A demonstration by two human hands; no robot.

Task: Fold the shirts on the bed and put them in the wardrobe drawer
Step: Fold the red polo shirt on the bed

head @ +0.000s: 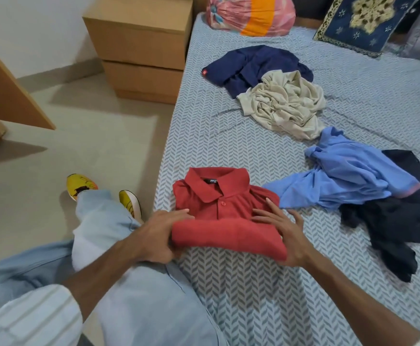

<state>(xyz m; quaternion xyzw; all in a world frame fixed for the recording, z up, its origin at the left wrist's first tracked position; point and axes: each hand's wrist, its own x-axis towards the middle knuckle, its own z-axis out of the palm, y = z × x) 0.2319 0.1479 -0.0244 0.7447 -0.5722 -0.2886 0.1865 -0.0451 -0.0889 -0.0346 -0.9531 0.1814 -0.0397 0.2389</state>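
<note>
I see a bed [229,151] covered with a grey-blue sheet of herringbone pattern, and beside it a pale floor with a wooden bedside cabinet [141,46] near the wall. Close to the near edge of the bed lies the red polo shirt [224,208], folded into a neat rectangle with the collar on top. My left hand [159,236] holds the left end of the fold, the fingers curled around the cloth. My right hand [284,228] rests on the right side with the fingers spread and quite straight, pressing on the shirt, so its grip is wide. Further on the bed four shirts are still unfolded: a navy shirt [254,63], a beige shirt [284,103] partly over it, a light blue shirt [349,173] just beside the red one, and a black shirt [399,226] under the blue one. At the head of the bed I see a pink and orange bundle [251,13] and a dark blue cushion [369,23].
</note>
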